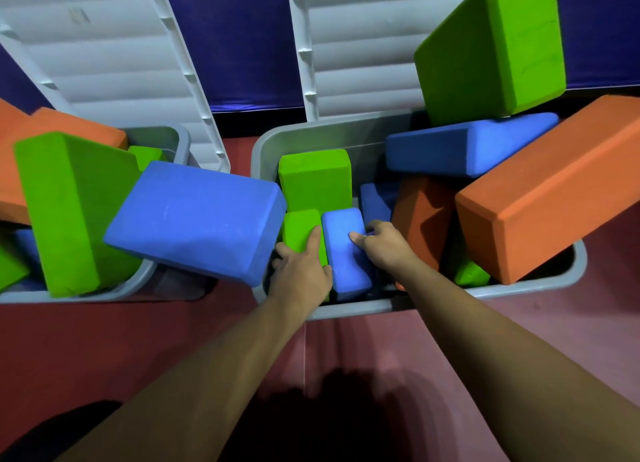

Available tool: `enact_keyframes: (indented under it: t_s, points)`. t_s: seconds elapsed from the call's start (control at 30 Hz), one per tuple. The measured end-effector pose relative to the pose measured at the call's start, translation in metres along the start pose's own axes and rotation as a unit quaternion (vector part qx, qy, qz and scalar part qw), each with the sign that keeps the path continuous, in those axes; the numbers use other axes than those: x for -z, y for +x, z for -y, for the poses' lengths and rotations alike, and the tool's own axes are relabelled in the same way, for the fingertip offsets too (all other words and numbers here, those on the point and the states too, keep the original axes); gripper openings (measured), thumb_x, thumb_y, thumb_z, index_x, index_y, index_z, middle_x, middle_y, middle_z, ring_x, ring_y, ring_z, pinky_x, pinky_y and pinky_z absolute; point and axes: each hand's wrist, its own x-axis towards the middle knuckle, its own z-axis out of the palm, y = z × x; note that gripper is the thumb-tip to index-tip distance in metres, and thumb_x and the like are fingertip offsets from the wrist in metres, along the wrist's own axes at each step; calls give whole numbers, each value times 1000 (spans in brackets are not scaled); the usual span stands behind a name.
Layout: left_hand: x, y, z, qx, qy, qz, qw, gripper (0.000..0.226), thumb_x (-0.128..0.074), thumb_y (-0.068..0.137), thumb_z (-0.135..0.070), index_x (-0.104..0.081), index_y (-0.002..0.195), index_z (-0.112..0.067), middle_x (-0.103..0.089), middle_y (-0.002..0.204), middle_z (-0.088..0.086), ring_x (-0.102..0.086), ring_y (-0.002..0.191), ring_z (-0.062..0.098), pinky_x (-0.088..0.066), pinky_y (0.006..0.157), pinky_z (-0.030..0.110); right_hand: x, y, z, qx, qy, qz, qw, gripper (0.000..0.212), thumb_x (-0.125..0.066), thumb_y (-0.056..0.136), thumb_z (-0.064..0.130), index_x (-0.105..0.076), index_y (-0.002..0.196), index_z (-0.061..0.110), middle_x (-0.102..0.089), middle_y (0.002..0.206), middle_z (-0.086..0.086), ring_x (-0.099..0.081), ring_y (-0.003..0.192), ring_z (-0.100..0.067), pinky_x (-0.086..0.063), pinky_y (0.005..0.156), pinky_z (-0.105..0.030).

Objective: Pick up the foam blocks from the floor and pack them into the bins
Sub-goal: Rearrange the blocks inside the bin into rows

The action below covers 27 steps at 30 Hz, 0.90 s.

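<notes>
Clasping the green block (302, 231) with the left grip (301, 274), forefinger straight on top; pinching the adjoining blue block (346, 257) with the curled right grip (382, 245), inside the right bin (349, 311).

Single head-worn wide-angle view. Looks forward, steeply down. Close above right bin (346, 312) on floor (104, 340). Left bin (86, 293) at frame's left edge. Raised lids (363, 46) and wall (242, 28) along top edge.
</notes>
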Motion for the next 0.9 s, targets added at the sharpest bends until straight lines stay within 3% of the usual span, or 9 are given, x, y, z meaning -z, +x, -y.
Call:
enact_keyframes:
  t_s: [0.13,0.23,0.33,0.47,0.6,0.77,0.83,0.9]
  points:
    - [-4,-1,2,8,28,20,999,77,-49,96,-44,0,155,-40,-17,144,32,-39,125,48,-34,108,49,-9,-6,7,12,-96,14,995,51,-50,101,42,-51,131,1,-59,130,-24,-52,123,-39,-40,91,-35]
    - [5,-12,-3,-43,59,24,997,71,-48,97,-33,-11,156,-20,0,155,32,-18,141,47,-21,116,47,-6,-5,12,10,-136,34,990,53,-50,101,44,-52,129,0,-59,130,-24,-52,123,-40,-41,92,-37]
    - [20,-5,2,-145,16,-41,988,59,-48,98,-35,-30,150,-14,-18,158,17,-23,144,32,-25,115,38,5,-3,21,13,-150,26,988,45,-49,101,41,-59,112,-2,-63,120,-25,-57,115,-38,-42,84,-34]
    - [13,7,10,-199,49,21,979,73,-50,98,-43,-11,157,-27,10,164,11,4,152,26,-7,123,38,16,18,48,57,-146,-42,987,39,-49,101,36,-61,104,-1,-67,110,-25,-59,109,-41,-45,84,-39]
    - [0,13,13,-216,72,9,974,72,-52,98,-37,-14,157,-22,13,163,14,6,151,28,-6,123,38,15,61,71,110,-184,-73,974,38,-56,96,29,-53,118,-2,-56,123,-27,-53,117,-41,-41,94,-40]
    - [-6,11,14,-211,53,5,976,73,-52,98,-32,-11,157,-22,18,162,11,12,151,27,-6,123,43,8,116,84,141,-308,-48,940,81,-67,87,39,-28,150,6,-25,157,-18,-27,144,-36,-28,117,-46]
    - [-5,11,13,-210,47,7,976,72,-52,99,-32,-10,157,-24,20,162,10,13,151,26,-4,122,42,4,128,83,146,-354,-31,923,89,-68,84,44,-24,154,12,-27,155,-15,-30,142,-35,-28,116,-48]
    - [-6,13,14,-212,47,7,976,72,-51,99,-32,-9,157,-25,21,162,8,14,151,25,-3,122,41,3,131,84,154,-392,-50,906,86,-71,79,51,-33,148,13,-32,145,-14,-35,135,-36,-34,110,-48]
